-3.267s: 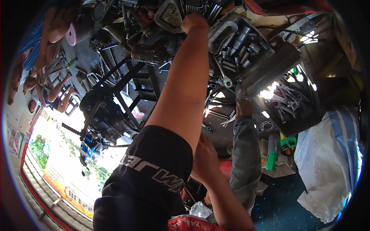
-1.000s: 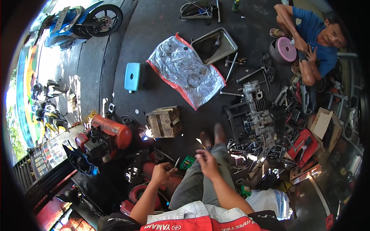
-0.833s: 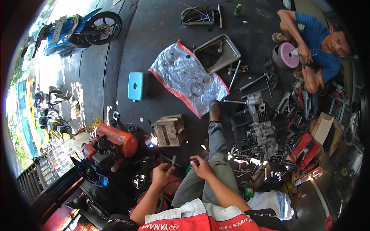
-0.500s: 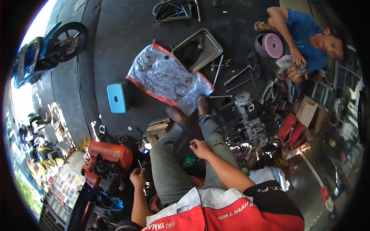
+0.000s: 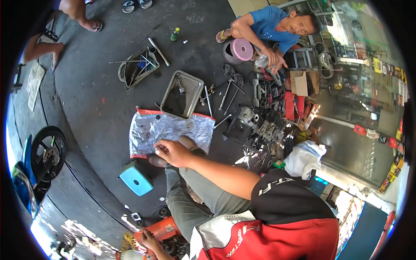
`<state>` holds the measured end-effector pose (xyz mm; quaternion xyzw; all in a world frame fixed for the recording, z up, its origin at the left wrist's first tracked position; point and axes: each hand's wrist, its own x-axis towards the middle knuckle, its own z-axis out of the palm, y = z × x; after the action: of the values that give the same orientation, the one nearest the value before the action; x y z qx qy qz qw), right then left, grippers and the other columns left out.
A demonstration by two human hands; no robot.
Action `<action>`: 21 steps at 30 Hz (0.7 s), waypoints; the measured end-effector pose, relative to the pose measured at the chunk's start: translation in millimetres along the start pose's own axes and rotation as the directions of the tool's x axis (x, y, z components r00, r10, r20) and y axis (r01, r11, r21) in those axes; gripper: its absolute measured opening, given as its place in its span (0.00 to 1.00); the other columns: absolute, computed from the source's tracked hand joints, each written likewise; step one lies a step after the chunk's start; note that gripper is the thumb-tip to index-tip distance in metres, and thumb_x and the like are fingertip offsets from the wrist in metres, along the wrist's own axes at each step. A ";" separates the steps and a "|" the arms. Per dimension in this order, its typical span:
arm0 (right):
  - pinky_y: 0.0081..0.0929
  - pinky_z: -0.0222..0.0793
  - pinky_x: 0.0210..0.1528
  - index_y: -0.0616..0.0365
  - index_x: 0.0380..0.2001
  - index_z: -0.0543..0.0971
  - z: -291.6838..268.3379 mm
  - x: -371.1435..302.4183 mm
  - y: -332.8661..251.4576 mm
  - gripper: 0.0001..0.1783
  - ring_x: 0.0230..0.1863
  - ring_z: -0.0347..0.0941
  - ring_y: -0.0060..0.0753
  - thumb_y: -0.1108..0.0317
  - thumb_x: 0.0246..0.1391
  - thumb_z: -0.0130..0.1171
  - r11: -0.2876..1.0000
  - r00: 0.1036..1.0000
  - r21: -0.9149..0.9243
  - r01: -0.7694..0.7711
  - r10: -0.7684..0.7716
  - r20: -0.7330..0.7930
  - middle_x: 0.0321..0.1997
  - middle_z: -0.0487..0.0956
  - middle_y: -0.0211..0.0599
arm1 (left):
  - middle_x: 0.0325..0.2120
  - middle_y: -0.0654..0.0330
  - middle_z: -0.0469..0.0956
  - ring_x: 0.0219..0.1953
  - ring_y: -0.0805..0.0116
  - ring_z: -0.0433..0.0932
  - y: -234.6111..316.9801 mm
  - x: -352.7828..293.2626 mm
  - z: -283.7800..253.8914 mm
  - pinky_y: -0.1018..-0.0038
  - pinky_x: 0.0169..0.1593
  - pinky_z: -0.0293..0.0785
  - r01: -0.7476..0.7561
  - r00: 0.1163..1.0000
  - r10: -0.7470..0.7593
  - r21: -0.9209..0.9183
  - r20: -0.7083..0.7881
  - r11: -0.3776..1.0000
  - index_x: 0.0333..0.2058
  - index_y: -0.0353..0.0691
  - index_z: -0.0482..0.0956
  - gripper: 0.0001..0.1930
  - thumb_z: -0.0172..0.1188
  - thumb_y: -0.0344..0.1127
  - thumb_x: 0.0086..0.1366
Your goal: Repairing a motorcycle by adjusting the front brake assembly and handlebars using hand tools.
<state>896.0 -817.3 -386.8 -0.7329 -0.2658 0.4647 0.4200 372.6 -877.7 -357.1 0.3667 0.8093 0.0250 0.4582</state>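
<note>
My right hand (image 5: 172, 153) is stretched forward over my knee, above the near edge of a clear plastic sheet with red borders (image 5: 173, 131). Its fingers are curled in toward the thumb; whatever they may hold is too small to make out. Low at my left, my left hand (image 5: 150, 240) is closed beside the red tank of an air compressor (image 5: 164, 228). What it grips does not show clearly. A metal tray (image 5: 184, 97) with a brush (image 5: 180, 88) inside overlaps the sheet's far edge.
A blue stool (image 5: 137, 178) stands left of my feet. Engine parts (image 5: 264, 125) and tools lie to the right. Farther off are a tool bin (image 5: 138, 69), a green bottle (image 5: 174, 34), and a person in a blue shirt (image 5: 271, 26) by a pink-topped stool (image 5: 242, 50). A motorcycle wheel (image 5: 48, 156) is at left.
The view has swung, and my body leans forward. My right hand has reached from between my knees out toward the sheet. A thin pale stick showed in my left hand before; now it is unclear.
</note>
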 end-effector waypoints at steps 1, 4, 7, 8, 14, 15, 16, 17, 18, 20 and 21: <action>0.37 0.76 0.44 0.62 0.41 0.80 10.2 20.6 -9.2 0.15 0.39 0.82 0.45 0.60 0.59 0.63 0.997 0.997 -0.009 0.072 -0.072 -0.035 0.37 0.84 0.45 | 0.19 0.69 0.71 0.20 0.81 0.65 11.7 9.5 -11.5 0.80 0.23 0.58 -0.025 1.000 0.025 0.057 0.010 0.998 0.30 0.39 0.78 0.16 0.55 0.44 0.74; 0.38 0.77 0.43 0.63 0.39 0.80 47.1 84.0 -11.3 0.13 0.37 0.83 0.46 0.62 0.59 0.63 0.999 0.998 -0.040 -0.005 0.008 0.056 0.34 0.85 0.45 | 0.21 0.63 0.75 0.22 0.71 0.71 25.5 28.7 -60.7 0.70 0.27 0.67 -0.214 0.976 0.212 0.349 0.043 0.913 0.33 0.34 0.80 0.19 0.57 0.46 0.74; 0.36 0.77 0.44 0.62 0.40 0.81 74.9 157.2 52.4 0.13 0.39 0.83 0.39 0.63 0.59 0.63 0.989 0.992 -0.127 -0.070 0.082 0.092 0.37 0.85 0.45 | 0.30 0.53 0.84 0.29 0.60 0.80 72.3 45.5 -54.2 0.62 0.33 0.74 -0.151 0.989 0.133 0.446 0.072 0.882 0.40 0.33 0.83 0.18 0.56 0.45 0.73; 0.37 0.76 0.45 0.60 0.40 0.82 74.3 182.2 75.7 0.12 0.40 0.82 0.37 0.63 0.59 0.62 0.981 0.985 -0.132 -0.143 0.154 0.081 0.37 0.85 0.45 | 0.31 0.52 0.84 0.29 0.59 0.80 109.4 42.6 -38.5 0.61 0.33 0.75 -0.173 0.985 0.150 0.468 0.086 0.867 0.41 0.33 0.83 0.18 0.56 0.45 0.73; 0.38 0.76 0.43 0.54 0.38 0.83 78.0 376.1 178.4 0.08 0.38 0.82 0.44 0.63 0.60 0.60 0.922 0.959 -0.262 -0.284 0.281 -0.051 0.35 0.84 0.46 | 0.23 0.63 0.80 0.24 0.74 0.75 179.0 124.4 10.9 0.74 0.30 0.71 0.110 0.989 -0.138 0.350 0.056 0.930 0.38 0.34 0.82 0.11 0.61 0.38 0.71; 0.39 0.76 0.44 0.54 0.37 0.82 63.4 415.0 204.2 0.08 0.38 0.82 0.44 0.64 0.60 0.59 0.875 0.944 -0.356 -0.327 0.319 -0.084 0.35 0.84 0.45 | 0.23 0.65 0.79 0.25 0.76 0.74 212.6 139.1 34.7 0.76 0.30 0.70 0.106 0.983 -0.162 0.440 0.091 0.892 0.36 0.34 0.82 0.11 0.61 0.38 0.71; 0.39 0.76 0.44 0.55 0.36 0.81 58.9 453.7 219.0 0.08 0.37 0.82 0.44 0.64 0.60 0.58 0.865 0.945 -0.382 -0.326 0.294 -0.141 0.33 0.84 0.45 | 0.23 0.65 0.79 0.25 0.76 0.74 242.3 150.6 48.4 0.76 0.30 0.70 0.134 0.977 -0.193 0.454 0.086 0.881 0.36 0.34 0.82 0.11 0.61 0.38 0.71; 0.38 0.75 0.41 0.57 0.34 0.80 46.5 492.9 242.8 0.09 0.34 0.80 0.43 0.64 0.60 0.56 0.884 0.943 -0.376 -0.278 0.178 -0.280 0.29 0.83 0.44 | 0.24 0.64 0.79 0.25 0.76 0.74 265.2 164.5 69.2 0.75 0.31 0.71 0.161 0.967 -0.223 0.383 0.123 0.910 0.36 0.34 0.82 0.11 0.61 0.38 0.71; 0.37 0.73 0.36 0.56 0.32 0.79 31.2 540.1 259.5 0.10 0.30 0.79 0.40 0.63 0.60 0.54 0.839 0.925 -0.414 -0.354 0.247 -0.290 0.25 0.81 0.40 | 0.24 0.64 0.79 0.26 0.77 0.74 274.3 175.5 84.0 0.75 0.32 0.71 0.195 0.956 -0.251 0.310 0.150 0.930 0.36 0.34 0.82 0.12 0.61 0.38 0.71; 0.31 0.72 0.30 0.51 0.32 0.80 40.9 613.6 263.3 0.13 0.29 0.77 0.27 0.60 0.67 0.50 0.869 0.829 0.271 -0.414 0.483 -0.283 0.27 0.80 0.31 | 0.25 0.64 0.79 0.28 0.77 0.74 262.5 188.4 80.0 0.75 0.33 0.70 0.194 0.958 -0.255 0.356 0.134 0.914 0.37 0.32 0.82 0.12 0.60 0.37 0.72; 0.29 0.72 0.30 0.52 0.35 0.80 60.8 633.8 249.1 0.14 0.29 0.77 0.27 0.58 0.68 0.50 0.825 0.778 0.371 -0.426 0.544 -0.315 0.30 0.80 0.31 | 0.26 0.65 0.79 0.28 0.77 0.74 262.8 190.4 75.2 0.76 0.34 0.70 0.179 0.957 -0.251 0.387 0.145 0.905 0.38 0.32 0.82 0.12 0.59 0.37 0.72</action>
<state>1111.4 -426.6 -905.0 -0.7899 0.0957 0.4274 0.4292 520.5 -590.7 -439.3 0.3553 0.7871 -0.2141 0.4565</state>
